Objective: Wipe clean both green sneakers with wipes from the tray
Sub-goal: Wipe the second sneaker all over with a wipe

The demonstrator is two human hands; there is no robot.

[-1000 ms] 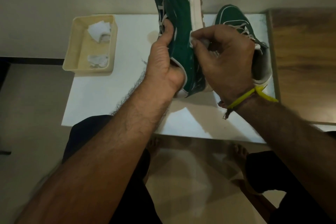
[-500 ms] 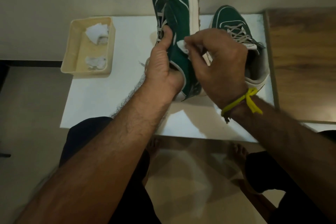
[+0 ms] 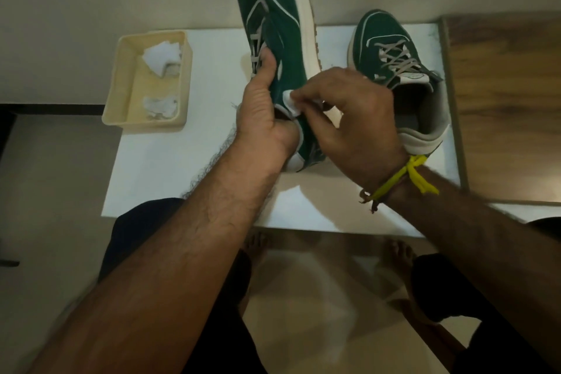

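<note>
Beige plastic tray (image 3: 121, 94), rectangular with rounded rim, left of the held sneaker on the white worktop (image 3: 170, 167); two crumpled white wipes (image 3: 162, 59) inside, one at the far end, one at the near end. Second green sneaker (image 3: 391, 70) right of the held sneaker, upright on the worktop, grey laces, pale lining, white sole, partly hidden behind the right wrist. Yellow thread band (image 3: 406, 176) tied round that wrist. Wooden surface (image 3: 504, 100) right of the worktop.

Held sneaker (image 3: 273, 24) green suede-like, white piping, thick white sole, raised toe-away above the worktop. Left hand (image 3: 264, 118) wrapped round its heel collar, thumb along the laces. Right hand (image 3: 349, 118) with fingertips pinching a small folded white wipe (image 3: 291, 102), pressed on the green side near the collar.
</note>
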